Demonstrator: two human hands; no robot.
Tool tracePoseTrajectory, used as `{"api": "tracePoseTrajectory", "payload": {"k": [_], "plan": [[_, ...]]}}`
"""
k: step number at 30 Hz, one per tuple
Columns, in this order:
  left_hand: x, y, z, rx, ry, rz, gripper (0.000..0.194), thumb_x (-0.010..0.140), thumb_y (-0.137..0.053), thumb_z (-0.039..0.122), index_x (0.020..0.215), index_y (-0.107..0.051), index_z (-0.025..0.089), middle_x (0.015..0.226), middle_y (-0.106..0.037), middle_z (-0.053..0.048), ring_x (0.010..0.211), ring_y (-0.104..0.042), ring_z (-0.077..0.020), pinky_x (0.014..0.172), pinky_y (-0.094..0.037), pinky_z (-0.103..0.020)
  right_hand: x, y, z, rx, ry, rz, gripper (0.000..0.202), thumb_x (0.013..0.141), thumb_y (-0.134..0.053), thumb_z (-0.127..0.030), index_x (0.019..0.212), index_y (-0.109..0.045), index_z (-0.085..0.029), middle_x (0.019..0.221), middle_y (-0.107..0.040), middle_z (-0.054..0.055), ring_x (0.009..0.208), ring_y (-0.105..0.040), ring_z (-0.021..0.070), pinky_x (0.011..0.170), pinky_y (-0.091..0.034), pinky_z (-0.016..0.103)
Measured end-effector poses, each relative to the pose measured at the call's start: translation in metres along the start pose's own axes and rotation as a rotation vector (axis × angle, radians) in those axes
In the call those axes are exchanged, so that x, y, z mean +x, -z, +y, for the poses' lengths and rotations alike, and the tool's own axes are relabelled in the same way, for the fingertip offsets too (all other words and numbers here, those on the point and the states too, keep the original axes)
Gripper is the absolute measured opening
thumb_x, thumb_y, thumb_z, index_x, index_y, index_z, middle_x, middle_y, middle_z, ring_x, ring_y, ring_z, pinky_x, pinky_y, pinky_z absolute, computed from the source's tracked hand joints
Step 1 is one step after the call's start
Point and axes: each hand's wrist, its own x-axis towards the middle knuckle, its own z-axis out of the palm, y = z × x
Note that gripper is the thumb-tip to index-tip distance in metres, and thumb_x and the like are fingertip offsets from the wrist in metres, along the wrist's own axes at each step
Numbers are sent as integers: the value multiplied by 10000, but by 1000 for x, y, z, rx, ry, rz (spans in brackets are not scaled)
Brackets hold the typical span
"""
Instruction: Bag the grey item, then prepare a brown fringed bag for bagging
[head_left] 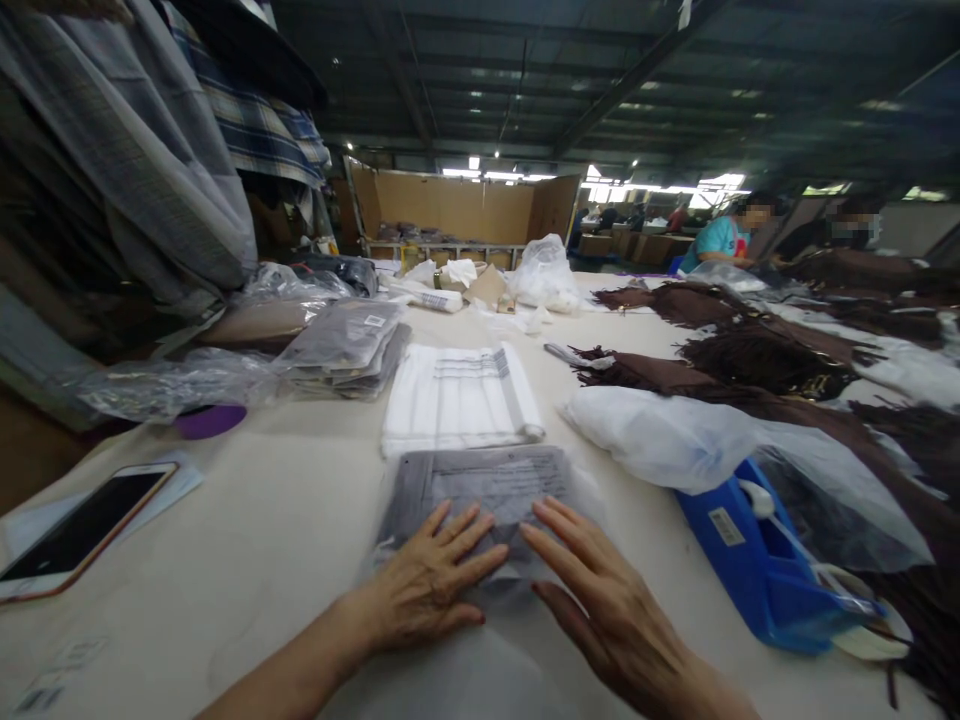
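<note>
In front of me on the table a folded grey cloth in a clear plastic bag (487, 478) lies flat, with small dark print on the bag. My left hand (431, 580) rests on its left part, palm down, fingers spread. On the right part lies my right hand (592, 575), fingers stretched out and also flat. Neither hand grips anything. Just beyond the bag is a folded white cloth with grey stripes (461, 395). The near edge of the bag is partly hidden under my hands.
A stack of bagged grey cloths (341, 340) stands at back left, a phone (82, 530) at left. To the right are a blue tape dispenser (750, 560), a white plastic bag (660, 435) and brown fringed cloths (675, 375). A co-worker (716, 240) is at far right.
</note>
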Motion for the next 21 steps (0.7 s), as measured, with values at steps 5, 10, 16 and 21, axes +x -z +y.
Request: {"api": "tracePoseTrajectory", "payload": {"k": [5, 10, 16, 21], "plan": [[-59, -21, -29, 144, -37, 45, 649, 840, -561, 378, 1402, -244, 309, 1420, -371, -129, 1321, -301, -320, 1023, -312, -571, -13, -36, 69, -78, 69, -218, 625, 863, -500, -434, 1412, -279, -232, 1444, -344, 112, 1336, -291, 270, 1040, -337, 518], [-117, 2, -35, 306, -40, 120, 521, 847, -407, 108, 1346, -386, 255, 1398, -424, -53, 1337, -289, -209, 1119, -158, -453, -71, -27, 95, -108, 1, -60, 540, 889, -476, -293, 1402, -315, -245, 1416, -406, 77, 1291, -385, 205, 1034, -393, 372], [-126, 32, -11, 223, -155, 73, 606, 732, -370, 32, 1297, -460, 233, 1349, -485, 11, 1312, -341, -179, 1114, -185, -417, -97, -3, 97, -190, 154, -58, 456, 857, -479, -204, 1312, -474, -234, 1428, -389, 60, 1308, -356, 200, 1060, -337, 332], [-107, 29, -2, 155, -220, 16, 542, 781, -371, 71, 1301, -460, 196, 1321, -516, -19, 1275, -402, -202, 1084, -296, -383, -92, 2, 104, -264, 346, -127, 482, 840, -476, -190, 1319, -464, -245, 1420, -392, 54, 1331, -294, 190, 1035, -354, 304]]}}
